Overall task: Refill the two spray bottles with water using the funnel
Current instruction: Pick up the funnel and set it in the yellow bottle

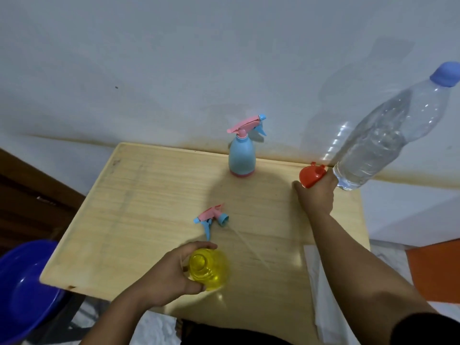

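We see a translucent yellow plastic spray bottle [209, 270] standing uncapped, its pink-and-blue trigger head [211, 217] lying just behind it. A pale blue spray bottle with a pink trigger [242, 150] stands upright farther back. A small red plastic funnel [311, 176] sits beside a clear water bottle with a blue cap [388, 135].

Translucent yellow bottle [208, 269] is gripped by left hand [166, 275]. Red funnel [312, 176] is held at right hand [315, 197]. Beyond the grips: pale-blue spray bottle [242, 155] with pink base and pink-blue trigger; loose spray head [211, 218] pink and blue; clear water bottle [388, 135], blue cap; table [139, 195] light wood grain.
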